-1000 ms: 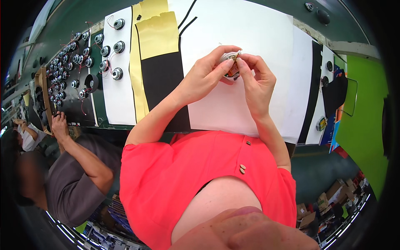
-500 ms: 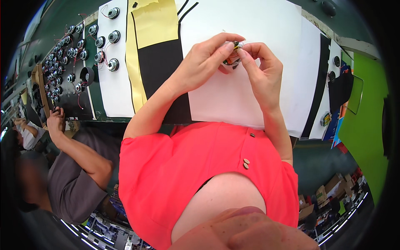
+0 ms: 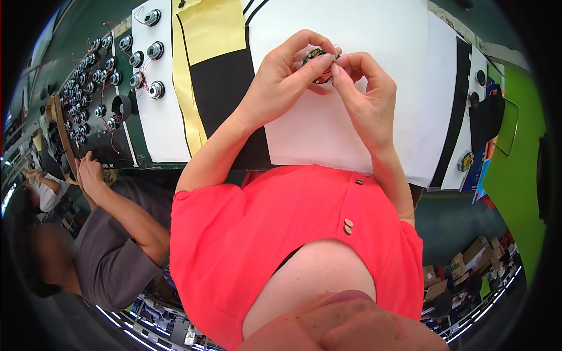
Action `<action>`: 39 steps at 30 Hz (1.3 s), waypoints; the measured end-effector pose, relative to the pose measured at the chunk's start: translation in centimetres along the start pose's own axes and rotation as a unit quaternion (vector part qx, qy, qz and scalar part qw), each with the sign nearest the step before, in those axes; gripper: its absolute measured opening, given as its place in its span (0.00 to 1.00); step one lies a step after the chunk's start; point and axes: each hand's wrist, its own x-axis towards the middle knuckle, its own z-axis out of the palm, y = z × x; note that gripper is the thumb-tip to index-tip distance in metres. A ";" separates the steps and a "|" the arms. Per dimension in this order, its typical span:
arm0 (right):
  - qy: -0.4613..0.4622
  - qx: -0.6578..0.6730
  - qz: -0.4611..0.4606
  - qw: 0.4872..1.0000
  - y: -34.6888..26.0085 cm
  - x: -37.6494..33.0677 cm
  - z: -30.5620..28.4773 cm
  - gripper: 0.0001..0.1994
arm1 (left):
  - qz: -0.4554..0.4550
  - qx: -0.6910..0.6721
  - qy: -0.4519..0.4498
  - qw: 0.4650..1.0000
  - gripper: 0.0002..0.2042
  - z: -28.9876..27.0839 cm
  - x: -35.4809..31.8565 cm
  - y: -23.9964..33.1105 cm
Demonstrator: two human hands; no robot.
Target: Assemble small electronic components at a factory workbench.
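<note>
Over the white sheet [image 3: 328, 137], my left hand [image 3: 280, 79] is closed around a small round electronic assembly [image 3: 316, 55] with a dark rim and orange-red parts inside. Fingers hide much of it, so its exact kind cannot be made out. My right hand [image 3: 372, 93] pinches at the assembly's right edge with thumb and forefinger. Whatever lies between those two fingertips is too small to name.
Several silver speakers [image 3: 155, 50] with thin wires stand on the left. Yellow paper [image 3: 216, 38] and a black sheet [image 3: 225, 96] lie beside my left forearm. At the right are a black strip [image 3: 455, 111] and a small yellowish part [image 3: 465, 161]. A co-worker's hand [image 3: 91, 175] is at far left.
The assembly has turned in my left hand, and more of its round face shows. Both hands stay close together. The co-worker's hand has shifted slightly.
</note>
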 end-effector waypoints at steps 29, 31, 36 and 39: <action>-0.137 0.176 0.089 0.971 -0.3 0.3 -0.6 0.08 | 0.003 -0.002 -0.045 0.999 0.19 -1.0 0.0 0.4; -0.145 0.140 0.091 0.975 -0.5 0.4 -0.7 0.07 | 0.008 0.002 -0.044 0.999 0.19 -1.1 0.1 0.2; -0.140 0.138 0.092 0.976 -0.5 0.3 -0.7 0.06 | 0.014 0.003 -0.041 0.999 0.20 -1.1 0.2 0.4; -0.132 0.121 0.090 0.980 -0.9 0.2 -0.5 0.06 | 0.025 -0.028 -0.024 0.999 0.19 -0.9 0.1 0.2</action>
